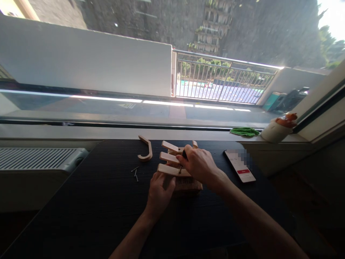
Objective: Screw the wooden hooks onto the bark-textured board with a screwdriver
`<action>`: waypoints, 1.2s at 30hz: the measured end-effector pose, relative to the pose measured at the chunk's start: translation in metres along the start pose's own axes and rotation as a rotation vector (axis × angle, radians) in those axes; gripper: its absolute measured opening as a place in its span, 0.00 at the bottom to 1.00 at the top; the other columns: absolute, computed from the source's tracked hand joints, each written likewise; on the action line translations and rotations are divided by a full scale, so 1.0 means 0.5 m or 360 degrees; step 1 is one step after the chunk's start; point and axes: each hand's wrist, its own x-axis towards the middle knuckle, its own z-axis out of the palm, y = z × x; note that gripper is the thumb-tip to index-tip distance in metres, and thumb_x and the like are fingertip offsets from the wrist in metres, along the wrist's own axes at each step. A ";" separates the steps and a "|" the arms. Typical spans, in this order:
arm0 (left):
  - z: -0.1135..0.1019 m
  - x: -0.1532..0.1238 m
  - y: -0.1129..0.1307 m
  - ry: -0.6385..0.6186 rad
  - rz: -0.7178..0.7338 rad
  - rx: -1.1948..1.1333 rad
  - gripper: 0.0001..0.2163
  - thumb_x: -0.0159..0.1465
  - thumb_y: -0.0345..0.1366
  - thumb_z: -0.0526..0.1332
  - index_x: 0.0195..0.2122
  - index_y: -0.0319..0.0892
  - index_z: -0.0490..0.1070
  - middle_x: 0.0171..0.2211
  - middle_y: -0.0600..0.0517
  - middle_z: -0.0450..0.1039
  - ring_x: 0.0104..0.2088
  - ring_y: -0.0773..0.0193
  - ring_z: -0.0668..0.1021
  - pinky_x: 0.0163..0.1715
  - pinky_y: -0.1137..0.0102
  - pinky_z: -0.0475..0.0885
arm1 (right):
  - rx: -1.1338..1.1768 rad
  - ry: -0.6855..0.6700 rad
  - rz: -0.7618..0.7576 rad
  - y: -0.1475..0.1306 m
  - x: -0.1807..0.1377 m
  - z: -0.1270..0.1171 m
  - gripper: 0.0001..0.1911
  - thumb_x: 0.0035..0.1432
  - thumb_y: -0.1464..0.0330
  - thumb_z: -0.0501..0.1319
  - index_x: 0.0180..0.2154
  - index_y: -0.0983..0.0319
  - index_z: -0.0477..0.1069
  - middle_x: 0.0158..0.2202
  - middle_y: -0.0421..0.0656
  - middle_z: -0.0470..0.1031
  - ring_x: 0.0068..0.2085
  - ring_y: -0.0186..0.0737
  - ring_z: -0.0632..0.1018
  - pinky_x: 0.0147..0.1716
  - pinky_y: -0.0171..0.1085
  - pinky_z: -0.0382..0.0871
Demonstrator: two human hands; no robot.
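Several pale wooden hooks lie side by side across a rough-edged wooden board [188, 185] in front of me. My left hand [159, 192] grips the end of the nearest wooden hook [168, 170], its thumb close to the board's side and its fingertips partly hidden. In my right hand [201, 163] is a screwdriver with a black handle [184, 154], fingers closed around it. Its shaft points down to the nearest hook, where a screw appears to stand; the tip is too small to make out. Another hook [150, 149] lies loose, with several screws [136, 174] nearby.
A phone [240, 167] lies on the right of the black table [107, 208]. On the windowsill are a green cloth [244, 131] and a pale pot [275, 130] with something orange-brown on top. A radiator [40, 159] stands left of the table, below the window.
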 end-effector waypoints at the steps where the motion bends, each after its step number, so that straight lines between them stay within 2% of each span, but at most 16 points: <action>1: 0.000 0.000 0.000 -0.0006 0.0001 -0.0006 0.16 0.58 0.34 0.56 0.48 0.45 0.66 0.49 0.49 0.66 0.51 0.56 0.67 0.53 0.60 0.62 | -0.0034 0.0042 0.0046 -0.005 -0.002 0.003 0.17 0.61 0.56 0.45 0.34 0.61 0.63 0.27 0.42 0.72 0.30 0.41 0.74 0.25 0.35 0.56; 4: -0.002 0.000 0.001 -0.0014 0.0011 -0.0020 0.16 0.58 0.34 0.56 0.49 0.45 0.66 0.49 0.49 0.66 0.51 0.56 0.67 0.52 0.59 0.62 | -0.0083 0.0102 0.0043 -0.014 -0.003 0.002 0.18 0.62 0.57 0.44 0.33 0.61 0.64 0.28 0.42 0.72 0.30 0.39 0.73 0.27 0.36 0.57; 9: -0.001 -0.001 -0.001 -0.0014 -0.0004 0.0025 0.14 0.58 0.35 0.56 0.47 0.44 0.67 0.47 0.49 0.67 0.50 0.57 0.68 0.51 0.60 0.64 | -0.0097 0.0054 -0.0198 -0.012 0.007 -0.021 0.18 0.62 0.58 0.44 0.34 0.61 0.68 0.34 0.44 0.72 0.34 0.38 0.72 0.28 0.35 0.56; 14: -0.002 -0.002 0.000 0.0025 0.0025 0.0033 0.16 0.58 0.35 0.56 0.48 0.45 0.66 0.47 0.49 0.67 0.49 0.57 0.69 0.50 0.61 0.64 | -0.0025 -0.0133 -0.0504 -0.009 0.016 -0.035 0.16 0.62 0.58 0.46 0.34 0.60 0.66 0.29 0.40 0.73 0.30 0.37 0.73 0.33 0.37 0.56; 19: -0.001 -0.001 -0.001 0.0016 0.0019 0.0064 0.15 0.58 0.35 0.56 0.47 0.46 0.67 0.45 0.49 0.68 0.47 0.56 0.70 0.48 0.61 0.66 | -0.0013 -0.0147 -0.0429 -0.014 0.013 -0.026 0.13 0.62 0.62 0.45 0.36 0.62 0.62 0.27 0.39 0.73 0.27 0.36 0.73 0.30 0.35 0.57; 25: -0.006 -0.002 0.001 -0.0021 -0.0049 0.0011 0.16 0.58 0.35 0.56 0.49 0.44 0.64 0.49 0.49 0.66 0.51 0.57 0.67 0.52 0.61 0.63 | 0.0020 -0.0077 -0.0286 -0.005 0.012 -0.016 0.13 0.63 0.61 0.44 0.36 0.62 0.61 0.25 0.40 0.72 0.25 0.36 0.72 0.27 0.34 0.56; 26: -0.016 -0.003 0.008 -0.0001 -0.0071 0.0004 0.17 0.58 0.35 0.56 0.50 0.44 0.64 0.50 0.48 0.65 0.52 0.57 0.67 0.53 0.61 0.62 | 0.0035 -0.0087 -0.0277 -0.001 0.013 -0.017 0.14 0.63 0.61 0.44 0.37 0.62 0.61 0.26 0.40 0.73 0.25 0.36 0.72 0.27 0.34 0.56; 28: -0.046 -0.003 0.034 0.0237 -0.0113 0.0029 0.19 0.57 0.35 0.57 0.51 0.42 0.62 0.52 0.47 0.63 0.53 0.56 0.66 0.53 0.60 0.62 | 0.0073 -0.0125 -0.0321 0.005 0.013 -0.020 0.14 0.62 0.60 0.46 0.37 0.62 0.62 0.27 0.41 0.73 0.27 0.37 0.73 0.27 0.33 0.56; 29: -0.063 0.000 0.051 0.0393 -0.0080 0.0062 0.20 0.57 0.35 0.58 0.51 0.42 0.62 0.53 0.47 0.62 0.54 0.56 0.65 0.54 0.60 0.61 | 0.0097 -0.0139 -0.0363 0.008 0.013 -0.020 0.14 0.61 0.59 0.48 0.37 0.62 0.63 0.28 0.41 0.73 0.28 0.37 0.73 0.27 0.33 0.56; 31: -0.092 0.012 0.090 0.0530 0.0015 0.0083 0.18 0.57 0.35 0.58 0.49 0.43 0.64 0.53 0.48 0.62 0.54 0.56 0.65 0.54 0.61 0.61 | 0.0168 -0.0136 -0.0420 0.013 0.011 -0.016 0.15 0.59 0.57 0.51 0.38 0.62 0.64 0.32 0.43 0.73 0.32 0.38 0.74 0.28 0.33 0.56; 33: -0.103 0.031 0.128 0.0443 0.0072 0.0024 0.14 0.58 0.35 0.57 0.46 0.44 0.67 0.49 0.50 0.66 0.51 0.58 0.68 0.51 0.63 0.64 | 0.0276 -0.0119 -0.0407 0.016 0.006 -0.006 0.15 0.57 0.57 0.53 0.38 0.63 0.65 0.34 0.44 0.73 0.34 0.38 0.73 0.29 0.33 0.57; 36: -0.086 0.064 0.162 0.0212 0.0034 -0.0081 0.13 0.58 0.38 0.58 0.45 0.45 0.69 0.44 0.52 0.70 0.45 0.60 0.72 0.47 0.65 0.67 | 0.0478 -0.0085 -0.0357 0.020 -0.006 0.007 0.13 0.58 0.61 0.53 0.40 0.63 0.67 0.34 0.44 0.73 0.34 0.37 0.73 0.32 0.33 0.58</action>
